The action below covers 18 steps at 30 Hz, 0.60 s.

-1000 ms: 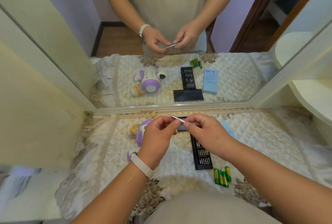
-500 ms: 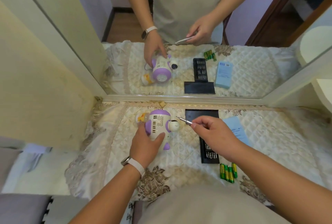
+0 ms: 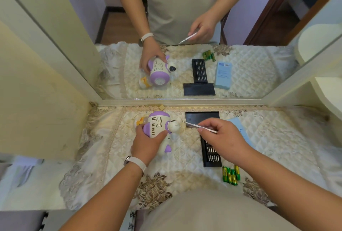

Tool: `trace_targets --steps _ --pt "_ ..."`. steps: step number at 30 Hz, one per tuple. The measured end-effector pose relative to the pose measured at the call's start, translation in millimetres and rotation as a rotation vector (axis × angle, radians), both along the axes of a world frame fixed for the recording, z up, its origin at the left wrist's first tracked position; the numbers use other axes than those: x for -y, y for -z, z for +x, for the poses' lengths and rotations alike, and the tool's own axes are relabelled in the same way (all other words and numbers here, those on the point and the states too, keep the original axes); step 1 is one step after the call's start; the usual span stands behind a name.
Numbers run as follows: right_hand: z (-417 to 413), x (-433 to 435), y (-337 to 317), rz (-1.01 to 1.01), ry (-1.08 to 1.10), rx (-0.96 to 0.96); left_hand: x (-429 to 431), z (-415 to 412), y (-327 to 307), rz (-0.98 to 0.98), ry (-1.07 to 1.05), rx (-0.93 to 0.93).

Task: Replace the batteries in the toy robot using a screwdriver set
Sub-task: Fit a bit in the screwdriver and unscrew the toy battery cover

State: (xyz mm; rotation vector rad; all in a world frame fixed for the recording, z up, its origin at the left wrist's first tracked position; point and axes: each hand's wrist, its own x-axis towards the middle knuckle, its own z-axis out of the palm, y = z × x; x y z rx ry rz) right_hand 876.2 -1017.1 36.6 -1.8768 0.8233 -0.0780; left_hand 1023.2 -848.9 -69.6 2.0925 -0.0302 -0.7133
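The white and purple toy robot (image 3: 157, 124) lies on the quilted table cover, its slotted back facing up. My left hand (image 3: 148, 142) grips its body from the near side. A slim silver screwdriver (image 3: 194, 125) is pinched in my right hand (image 3: 224, 138), its tip pointing left toward the robot's round white head, a short gap from it. The black bit tray (image 3: 211, 153) of the screwdriver set lies partly under my right hand. Several green and yellow batteries (image 3: 230, 175) lie near the table's front edge.
The set's black lid (image 3: 202, 117) lies against the mirror frame. A pale blue box (image 3: 238, 123) peeks out behind my right hand. A mirror (image 3: 185, 36) at the back reflects the whole scene. A cream cabinet wall (image 3: 37, 91) closes the left side.
My left hand let go of the screwdriver, dropped to the toy robot and gripped it. My right hand kept the screwdriver and turned its tip toward the robot.
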Motion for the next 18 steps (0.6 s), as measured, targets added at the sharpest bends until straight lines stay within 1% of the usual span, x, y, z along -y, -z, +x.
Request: trace_targets --steps 2,4,9,12,18 --pt "-2 1 -11 -0.057 0.005 0.022 4 -2 -8 -0.118 -0.074 -0.062" --pt "-5 2 -24 -0.134 -0.016 0.02 9 -4 -21 -0.237 -0.104 -0.099" --pt "-14 6 -56 -0.283 -0.054 0.054 32 -8 -66 -0.461 -0.065 -0.071" --pt "-17 9 -72 -0.405 -0.054 0.089 43 -6 -96 -0.548 -0.036 -0.031" --pt "-19 8 -100 -0.618 -0.016 0.235 51 2 -137 -0.646 0.067 0.043"
